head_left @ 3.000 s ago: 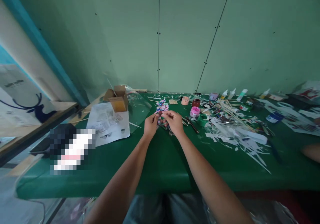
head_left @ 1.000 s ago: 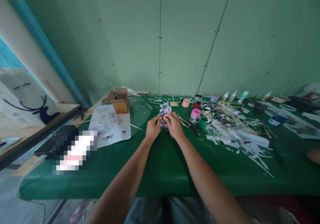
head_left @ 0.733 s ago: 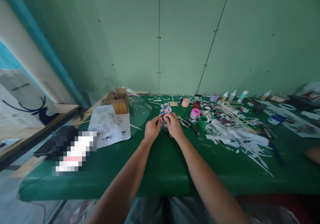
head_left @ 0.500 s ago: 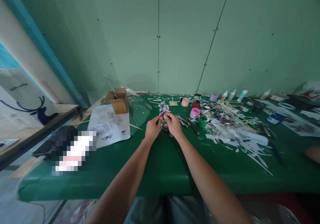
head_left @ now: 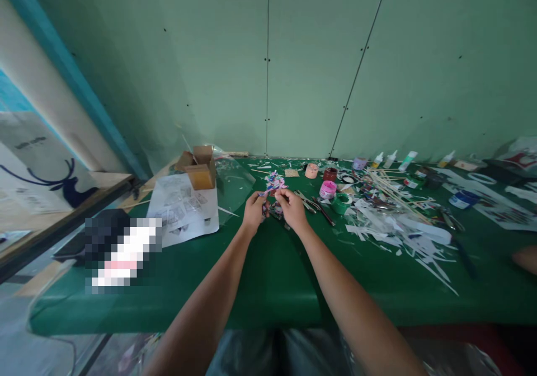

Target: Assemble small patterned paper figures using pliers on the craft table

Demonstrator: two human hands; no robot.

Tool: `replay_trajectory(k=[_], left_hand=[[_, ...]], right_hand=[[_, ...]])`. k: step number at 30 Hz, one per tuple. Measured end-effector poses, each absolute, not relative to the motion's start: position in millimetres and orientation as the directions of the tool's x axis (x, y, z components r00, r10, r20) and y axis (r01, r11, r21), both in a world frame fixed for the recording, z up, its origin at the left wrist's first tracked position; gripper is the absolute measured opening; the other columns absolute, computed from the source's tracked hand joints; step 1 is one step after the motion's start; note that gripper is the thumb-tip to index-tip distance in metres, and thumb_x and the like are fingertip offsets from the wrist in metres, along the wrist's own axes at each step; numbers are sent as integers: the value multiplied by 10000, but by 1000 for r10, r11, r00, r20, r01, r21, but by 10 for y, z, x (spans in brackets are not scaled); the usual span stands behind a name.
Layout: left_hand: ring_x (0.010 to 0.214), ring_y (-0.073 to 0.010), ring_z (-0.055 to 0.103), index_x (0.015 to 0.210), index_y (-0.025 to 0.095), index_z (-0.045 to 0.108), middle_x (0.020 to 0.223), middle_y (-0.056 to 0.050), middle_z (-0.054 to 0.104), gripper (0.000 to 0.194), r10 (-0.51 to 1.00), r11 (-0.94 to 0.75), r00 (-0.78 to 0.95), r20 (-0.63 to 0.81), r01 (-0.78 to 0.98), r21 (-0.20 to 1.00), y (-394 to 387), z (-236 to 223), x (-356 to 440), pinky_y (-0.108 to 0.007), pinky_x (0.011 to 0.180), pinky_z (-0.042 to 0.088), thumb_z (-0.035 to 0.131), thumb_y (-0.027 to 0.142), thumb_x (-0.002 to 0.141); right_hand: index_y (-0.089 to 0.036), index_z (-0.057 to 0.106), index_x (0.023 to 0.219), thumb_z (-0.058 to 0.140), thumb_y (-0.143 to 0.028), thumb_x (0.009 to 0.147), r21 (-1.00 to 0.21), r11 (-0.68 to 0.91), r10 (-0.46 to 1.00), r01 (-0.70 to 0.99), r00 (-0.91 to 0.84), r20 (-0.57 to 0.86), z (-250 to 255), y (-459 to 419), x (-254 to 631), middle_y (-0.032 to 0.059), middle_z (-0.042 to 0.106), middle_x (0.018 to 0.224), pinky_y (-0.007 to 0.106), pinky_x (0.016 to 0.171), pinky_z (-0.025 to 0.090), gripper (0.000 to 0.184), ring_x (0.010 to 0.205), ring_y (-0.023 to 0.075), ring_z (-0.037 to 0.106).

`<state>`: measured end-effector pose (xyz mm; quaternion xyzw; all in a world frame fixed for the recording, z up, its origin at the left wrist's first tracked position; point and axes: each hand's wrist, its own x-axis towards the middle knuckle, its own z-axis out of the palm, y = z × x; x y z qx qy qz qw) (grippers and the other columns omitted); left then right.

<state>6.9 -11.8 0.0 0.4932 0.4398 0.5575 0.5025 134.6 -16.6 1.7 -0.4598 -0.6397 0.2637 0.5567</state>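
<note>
surface (head_left: 277, 292) is shining smooth and glossy | box (head_left: 200, 178) is showing matt cardboard | sticks (head_left: 393, 190) are looking like bare wood

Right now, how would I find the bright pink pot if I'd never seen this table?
Start at the green table. Find the right hand and look past it, rightward. There the bright pink pot stands between a green pot and a dark red pot, far brighter than both.

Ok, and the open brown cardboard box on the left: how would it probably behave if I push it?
The cardboard box would probably slide, not roll: its sides look flat. Its thin-looking walls suggest it may be light, though its contents are unclear. The white sheet apparently under it might move along.
</note>
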Motion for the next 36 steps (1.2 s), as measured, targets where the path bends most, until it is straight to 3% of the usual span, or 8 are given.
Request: replay_trajectory(k=[7, 16, 36], left_hand=[[378, -54, 464, 637, 148, 538, 557, 27, 512, 273, 982, -178, 31, 186, -166, 970, -116, 20, 38, -186, 387, 311, 637, 391, 712], [383, -57, 460, 797, 143, 649, 579, 25, 543, 353, 976, -210, 42, 213, -78, 975, -133, 14, 39, -183, 368, 348, 657, 482, 694], [367, -86, 481, 642, 165, 546, 468, 61, 478, 282, 967, -247, -27, 254, 151, 957, -122, -9, 50, -182, 367, 322, 660, 418, 693]], right_hand=[[-191, 605, 834, 460, -380, 863, -805, 483, 859, 345, -11, 511, -18, -154, 1356, 39, 645, 826, 276, 669, 404, 239, 696, 176, 558], [-198, 612, 824, 486, -350, 847, -797, 475, 855, 374, 19, 518, -19, -147, 1376, 47, 662, 860, 278, 688, 422, 199, 748, 184, 587], [-197, 639, 814, 503, -335, 825, -826, 428, 870, 366, 79, 486, -32, -139, 1351, 53, 697, 873, 297, 735, 442, 194, 804, 205, 620]])
